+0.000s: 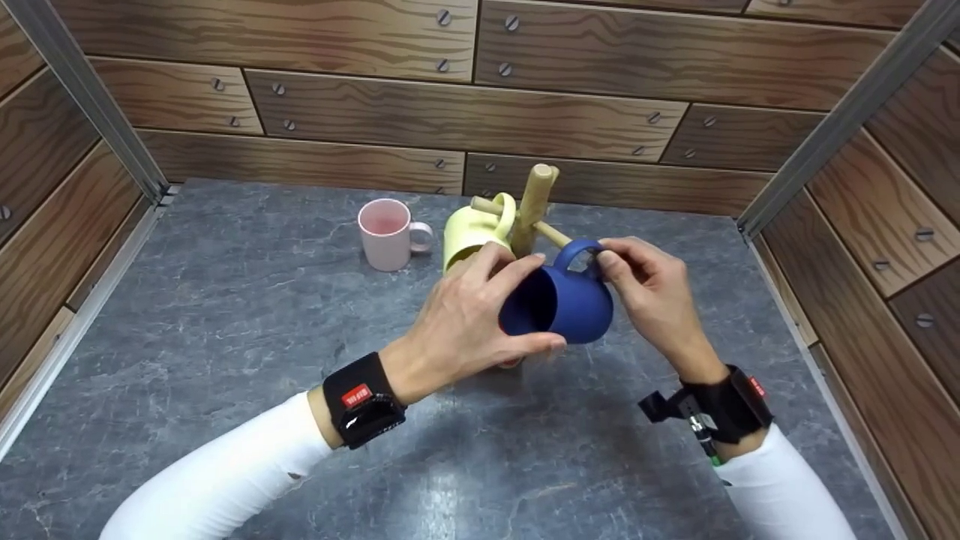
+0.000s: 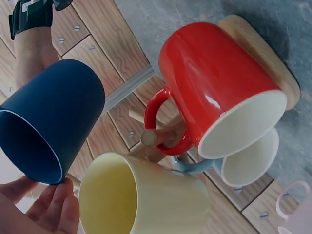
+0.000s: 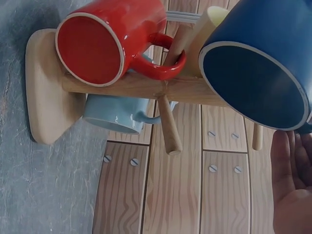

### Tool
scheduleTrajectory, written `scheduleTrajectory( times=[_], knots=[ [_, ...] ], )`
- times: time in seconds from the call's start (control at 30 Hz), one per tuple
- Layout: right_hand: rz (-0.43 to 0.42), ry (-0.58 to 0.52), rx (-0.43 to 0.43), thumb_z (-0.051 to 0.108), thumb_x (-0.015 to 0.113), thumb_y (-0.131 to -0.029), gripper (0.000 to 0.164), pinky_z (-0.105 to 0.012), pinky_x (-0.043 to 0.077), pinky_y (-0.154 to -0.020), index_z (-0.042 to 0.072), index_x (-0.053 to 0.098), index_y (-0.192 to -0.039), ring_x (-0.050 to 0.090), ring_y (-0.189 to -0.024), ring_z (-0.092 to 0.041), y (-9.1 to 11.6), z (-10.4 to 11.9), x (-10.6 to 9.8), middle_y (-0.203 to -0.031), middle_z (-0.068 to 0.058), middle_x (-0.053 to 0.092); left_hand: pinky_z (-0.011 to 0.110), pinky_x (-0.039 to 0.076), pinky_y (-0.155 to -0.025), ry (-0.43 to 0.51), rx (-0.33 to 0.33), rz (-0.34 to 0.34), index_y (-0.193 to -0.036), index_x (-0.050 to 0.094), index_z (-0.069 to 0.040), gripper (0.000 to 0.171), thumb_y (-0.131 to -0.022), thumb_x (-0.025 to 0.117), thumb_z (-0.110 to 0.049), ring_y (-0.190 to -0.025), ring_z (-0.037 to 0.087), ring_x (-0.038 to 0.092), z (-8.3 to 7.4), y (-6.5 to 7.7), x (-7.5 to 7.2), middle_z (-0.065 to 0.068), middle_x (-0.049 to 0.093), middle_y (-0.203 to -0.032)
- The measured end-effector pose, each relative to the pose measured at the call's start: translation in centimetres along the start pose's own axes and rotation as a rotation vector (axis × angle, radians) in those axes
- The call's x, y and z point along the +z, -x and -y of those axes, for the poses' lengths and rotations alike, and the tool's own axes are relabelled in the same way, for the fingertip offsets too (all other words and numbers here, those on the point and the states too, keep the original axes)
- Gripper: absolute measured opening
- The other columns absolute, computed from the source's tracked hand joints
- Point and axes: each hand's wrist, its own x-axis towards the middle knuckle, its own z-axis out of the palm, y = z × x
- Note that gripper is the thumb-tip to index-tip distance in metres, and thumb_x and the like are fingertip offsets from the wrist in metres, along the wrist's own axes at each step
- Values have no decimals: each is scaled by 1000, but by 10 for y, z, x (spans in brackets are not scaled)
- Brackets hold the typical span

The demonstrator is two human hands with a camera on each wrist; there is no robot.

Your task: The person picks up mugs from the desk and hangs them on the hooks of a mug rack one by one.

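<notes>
My left hand (image 1: 465, 315) holds a dark blue mug (image 1: 585, 307) by its rim, fingers above and thumb below. Its mouth faces left and its handle points up. At that handle, the right hand (image 1: 652, 292) pinches with thumb and fingertips. The handle meets a peg of the wooden mug tree (image 1: 536, 195); whether the peg passes through it I cannot tell. On another peg hangs a pale yellow mug (image 1: 469, 225). Lower on the tree hang a red mug (image 2: 219, 83) and a light blue mug (image 3: 117, 113), both mostly hidden in the head view.
A pink mug (image 1: 386, 240) stands upright on the grey marbled table (image 1: 262, 300), left of the tree. In the right wrist view, the tree's wooden base (image 3: 46, 92) and a bare lower peg (image 3: 168, 126) show. Wood-patterned walls (image 1: 375, 112) enclose the back and sides.
</notes>
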Motion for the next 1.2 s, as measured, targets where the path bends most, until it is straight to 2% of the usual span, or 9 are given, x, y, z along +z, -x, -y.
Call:
scheduleTrajectory(
  times=[0.17, 0.23, 0.4, 0.47, 0.57, 0.8, 1.03, 1.2],
  knots=[
    [-10, 15, 13, -2, 70, -114, 18, -10, 58, -81, -13, 82, -122, 69, -86, 5, -5, -3, 4, -99, 31, 75, 43, 63, -91, -110, -16, -24, -147, 79, -10, 86, -87, 98, -69, -104, 27, 71, 1, -2, 1, 10, 72, -118],
    [-12, 19, 12, -3, 71, -114, 18, -10, 58, -81, -13, 82, -122, 70, -86, 6, -7, -5, 6, -101, 20, 79, 43, 62, -94, -149, -21, -33, -147, 80, -12, 85, -87, 97, -70, -109, 27, 71, 2, -2, 3, 9, 73, -118],
    [-8, 30, 17, -7, 69, -113, 18, -10, 59, -82, -16, 81, -122, 70, -88, 8, -10, -9, 10, -108, -20, 84, 45, 61, -99, -216, -16, -50, -146, 80, -14, 84, -88, 95, -73, -112, 27, 72, 3, -3, 5, 7, 75, -119],
    [-1, 27, 20, -7, 69, -113, 18, -9, 59, -83, -16, 80, -123, 70, -88, 9, -11, -9, 11, -111, -28, 83, 45, 61, -101, -249, -7, -54, -146, 80, -14, 84, -89, 93, -74, -112, 28, 72, 4, -3, 6, 7, 75, -119],
    [6, 26, 24, -6, 69, -113, 19, -10, 59, -84, -16, 80, -125, 70, -89, 8, -14, -9, 13, -114, -30, 83, 45, 61, -104, -311, 10, -56, -145, 78, -14, 85, -90, 90, -77, -113, 29, 72, 4, -4, 7, 8, 76, -120],
    [22, 60, 21, -1, 69, -115, 21, -10, 56, -82, -11, 83, -127, 69, -88, 8, -18, -9, 16, -110, -24, 83, 47, 61, -103, -413, 20, -54, -141, 75, -14, 89, -89, 87, -84, -115, 29, 73, 6, -3, 10, 9, 77, -124],
    [26, 83, -4, 0, 70, -115, 21, -9, 54, -80, -10, 82, -128, 66, -86, 9, -23, -9, 20, -110, -26, 83, 48, 59, -102, -435, 10, -58, -140, 75, -11, 90, -88, 89, -83, -119, 31, 70, 9, -4, 12, 11, 76, -127],
    [25, 88, -8, 0, 67, -116, 22, -9, 53, -81, -9, 83, -128, 66, -88, 9, -26, -10, 23, -112, -28, 83, 52, 60, -106, -414, -5, -49, -142, 75, -9, 89, -89, 92, -78, -129, 35, 68, 12, -3, 14, 17, 73, -138]
  ],
)
